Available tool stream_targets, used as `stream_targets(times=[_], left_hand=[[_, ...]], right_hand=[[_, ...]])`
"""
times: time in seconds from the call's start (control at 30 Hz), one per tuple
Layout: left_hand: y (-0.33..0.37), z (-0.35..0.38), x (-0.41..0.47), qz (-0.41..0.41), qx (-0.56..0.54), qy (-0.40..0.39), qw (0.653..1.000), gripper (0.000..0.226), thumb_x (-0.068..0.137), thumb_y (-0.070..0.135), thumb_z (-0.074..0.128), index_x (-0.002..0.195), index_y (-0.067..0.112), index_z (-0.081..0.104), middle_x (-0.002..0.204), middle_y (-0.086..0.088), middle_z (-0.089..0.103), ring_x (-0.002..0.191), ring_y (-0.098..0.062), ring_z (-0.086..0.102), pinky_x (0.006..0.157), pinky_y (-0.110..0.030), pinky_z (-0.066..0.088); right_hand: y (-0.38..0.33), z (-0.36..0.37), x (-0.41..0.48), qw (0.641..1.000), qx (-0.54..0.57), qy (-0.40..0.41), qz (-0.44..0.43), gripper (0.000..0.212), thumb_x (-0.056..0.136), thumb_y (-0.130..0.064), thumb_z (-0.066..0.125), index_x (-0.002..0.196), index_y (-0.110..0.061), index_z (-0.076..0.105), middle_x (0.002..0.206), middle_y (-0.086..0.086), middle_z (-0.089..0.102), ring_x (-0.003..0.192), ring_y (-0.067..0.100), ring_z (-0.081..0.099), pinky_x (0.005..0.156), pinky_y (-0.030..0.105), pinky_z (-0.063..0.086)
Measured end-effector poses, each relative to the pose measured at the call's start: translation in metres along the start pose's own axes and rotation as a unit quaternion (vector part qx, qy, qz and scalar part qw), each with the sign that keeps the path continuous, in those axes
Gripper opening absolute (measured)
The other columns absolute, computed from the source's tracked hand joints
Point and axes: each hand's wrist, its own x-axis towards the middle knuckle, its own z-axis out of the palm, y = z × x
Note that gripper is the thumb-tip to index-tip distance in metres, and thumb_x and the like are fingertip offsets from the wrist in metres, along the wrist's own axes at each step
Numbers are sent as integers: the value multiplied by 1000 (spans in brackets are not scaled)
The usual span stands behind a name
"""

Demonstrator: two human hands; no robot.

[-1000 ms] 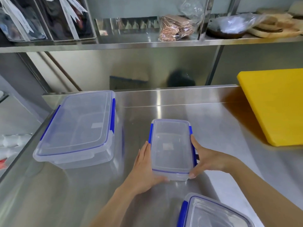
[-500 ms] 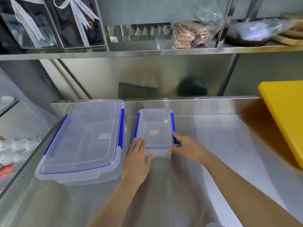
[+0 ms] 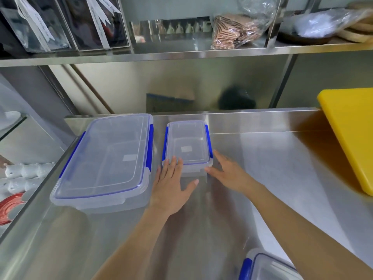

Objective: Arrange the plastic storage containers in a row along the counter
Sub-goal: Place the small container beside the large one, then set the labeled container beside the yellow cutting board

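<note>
The small box sits at the back of the counter, just beside the big box, long axis running away from the person. Both hands are flat and open, gripping nothing: left hand touching its near edge, right hand at its near right corner. A third box waits near the right arm.

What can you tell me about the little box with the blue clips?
The small container is a clear plastic rectangle with a see-through lid clipped shut by blue latches on its long sides. It looks empty, with a pale label showing through. It sits flat at the back of the steel counter, beside the large container with a narrow gap between. The left hand rests fingertips on its near edge; the right hand touches its near right corner.
</note>
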Motion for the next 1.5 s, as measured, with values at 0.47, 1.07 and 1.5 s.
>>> stream_targets(times=[0.47,1.07,1.5], left_hand=[[65,1,-138,-18,-251,-198,947,80,69,72,53,132,23,50,124,-1,62,111,-16,58,99,-36,46],[97,11,-194,102,8,-120,987,108,61,84,44,147,25,16,156,-2,8,145,-20,0,119,-41,-2],[95,17,-174,-23,-272,-41,961,71,79,-8,44,141,25,35,158,-2,6,146,-22,11,107,-30,32]], right_hand=[[19,-37,-146,946,-23,-305,109,78,77,-24,74,143,-27,33,138,-2,45,117,12,45,98,32,44],[66,-13,-194,974,110,162,110,44,92,-21,55,134,-6,49,137,14,52,122,24,50,97,24,37],[64,-39,-230,981,39,-24,188,53,75,-51,68,74,-1,52,48,17,57,30,21,53,40,28,49]])
